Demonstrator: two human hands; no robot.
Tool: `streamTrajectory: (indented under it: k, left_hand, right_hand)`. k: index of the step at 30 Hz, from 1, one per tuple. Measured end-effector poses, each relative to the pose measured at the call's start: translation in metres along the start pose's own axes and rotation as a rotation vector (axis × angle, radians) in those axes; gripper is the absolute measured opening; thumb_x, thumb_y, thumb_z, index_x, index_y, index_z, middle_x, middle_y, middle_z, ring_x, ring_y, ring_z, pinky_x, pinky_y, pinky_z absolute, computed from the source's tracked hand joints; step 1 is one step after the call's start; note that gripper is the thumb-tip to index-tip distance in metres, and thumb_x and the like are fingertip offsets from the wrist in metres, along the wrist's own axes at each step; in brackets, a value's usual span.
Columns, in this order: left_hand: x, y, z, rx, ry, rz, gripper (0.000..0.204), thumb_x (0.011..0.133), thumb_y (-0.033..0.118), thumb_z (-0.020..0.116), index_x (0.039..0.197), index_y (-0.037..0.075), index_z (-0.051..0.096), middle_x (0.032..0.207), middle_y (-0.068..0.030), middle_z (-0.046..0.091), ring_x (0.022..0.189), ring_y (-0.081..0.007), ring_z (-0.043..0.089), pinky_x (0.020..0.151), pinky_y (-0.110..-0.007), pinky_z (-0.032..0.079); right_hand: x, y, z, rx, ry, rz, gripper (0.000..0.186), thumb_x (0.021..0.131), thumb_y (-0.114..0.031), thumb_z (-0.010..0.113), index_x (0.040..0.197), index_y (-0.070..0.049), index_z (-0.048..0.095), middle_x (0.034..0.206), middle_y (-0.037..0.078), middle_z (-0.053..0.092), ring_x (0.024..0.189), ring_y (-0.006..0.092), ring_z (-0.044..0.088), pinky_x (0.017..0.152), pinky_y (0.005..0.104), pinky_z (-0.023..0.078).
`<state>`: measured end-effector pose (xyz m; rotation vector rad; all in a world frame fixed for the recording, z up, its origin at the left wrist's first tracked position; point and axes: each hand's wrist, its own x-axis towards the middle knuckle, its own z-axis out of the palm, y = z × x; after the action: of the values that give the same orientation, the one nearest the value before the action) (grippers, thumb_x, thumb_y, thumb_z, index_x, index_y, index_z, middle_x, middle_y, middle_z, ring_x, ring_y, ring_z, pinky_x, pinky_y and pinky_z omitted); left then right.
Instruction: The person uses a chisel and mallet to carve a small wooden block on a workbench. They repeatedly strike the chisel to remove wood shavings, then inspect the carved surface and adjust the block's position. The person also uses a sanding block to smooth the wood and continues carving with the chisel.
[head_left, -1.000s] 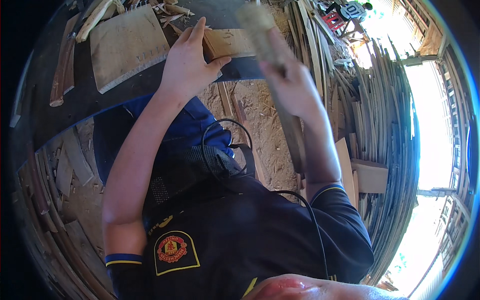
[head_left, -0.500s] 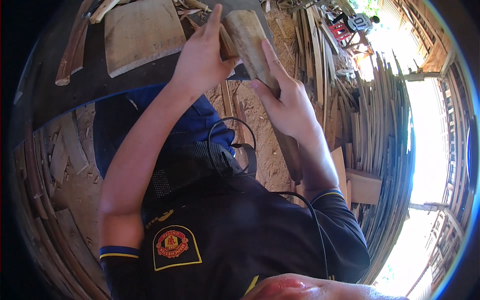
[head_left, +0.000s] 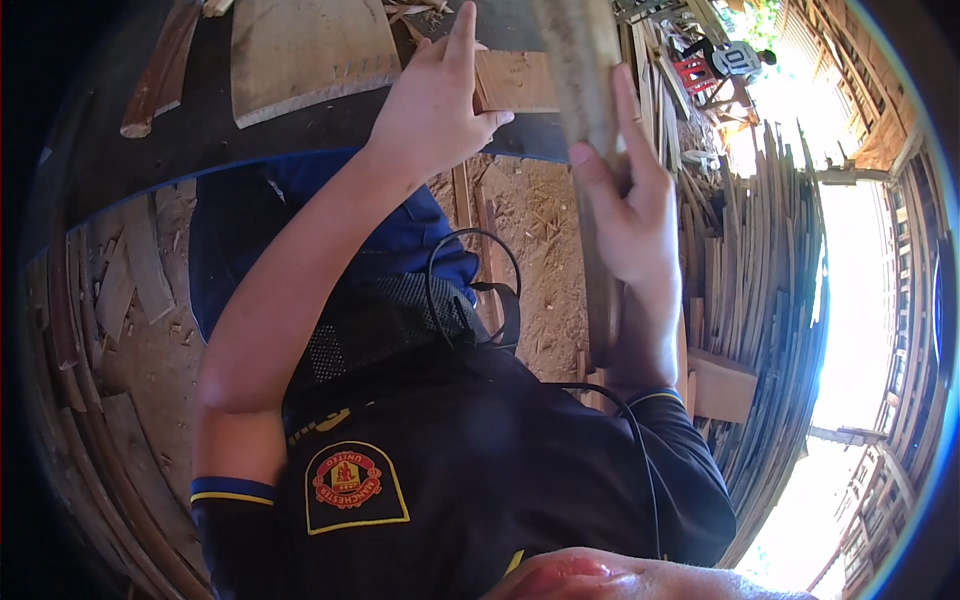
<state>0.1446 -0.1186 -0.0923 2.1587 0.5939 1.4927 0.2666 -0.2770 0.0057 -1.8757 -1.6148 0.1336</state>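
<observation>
My left hand (head_left: 435, 110) grips a short light-brown wooden block (head_left: 515, 80), with the thumb at its lower edge and the index finger pointing up. To its right, my right hand (head_left: 630, 190) is closed on a wooden plank (head_left: 583, 70), thumb on one side and fingers along the other. The plank is smeared by motion and its top runs out of view. It stands close to the block's right end; whether they touch I cannot tell. A darker length of wood (head_left: 603, 300) shows below this hand, beside my forearm; whether it is the same piece is unclear.
A dark table (head_left: 300, 140) with a blue edge lies ahead, bearing a wide board (head_left: 310, 55) and a reddish-brown stick (head_left: 155, 80). Long wood strips (head_left: 760, 280) are stacked on the right. A black cable (head_left: 640, 440) hangs across my front. A person (head_left: 735, 60) sits far off.
The plank and my right hand have moved right and up, away from the left hand. The block shows more of its face now. My left hand has shifted slightly right.
</observation>
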Motion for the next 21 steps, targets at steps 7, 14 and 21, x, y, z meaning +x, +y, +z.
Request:
streamTrajectory:
  k: [7,14,21]
  left_hand:
    - [0.002,-0.013,0.008,0.080,-0.155,-0.142,0.089,0.074,0.027,0.088,0.147,0.002,0.043,0.129,-0.0175,0.061,0.115,-0.0378,0.062,0.101,-0.045,0.051]
    - [0.009,-0.006,-0.002,0.054,-0.254,-0.232,0.071,0.072,0.028,0.088,0.129,-0.001,0.059,0.116,-0.0181,0.060,0.110,-0.0359,0.063,0.096,-0.043,0.052]
    - [0.006,-0.011,0.007,0.030,-0.227,-0.125,0.069,0.070,0.029,0.088,0.125,0.000,0.060,0.115,-0.0193,0.059,0.111,-0.0382,0.060,0.097,-0.045,0.050]
  right_hand:
    - [0.004,0.029,0.008,-0.086,-0.045,0.116,0.073,0.096,-0.020,0.065,0.160,-0.014,0.031,0.100,0.029,0.071,0.099,0.0411,0.072,0.086,0.0407,0.055]
    - [0.009,0.026,0.008,-0.044,-0.156,0.286,0.075,0.095,-0.024,0.066,0.160,-0.022,0.029,0.099,0.029,0.071,0.095,0.0453,0.070,0.085,0.0475,0.053]
    - [0.002,0.039,0.010,-0.091,-0.071,0.117,0.076,0.094,-0.023,0.067,0.159,-0.017,0.030,0.107,0.030,0.070,0.096,0.0442,0.070,0.086,0.0464,0.053]
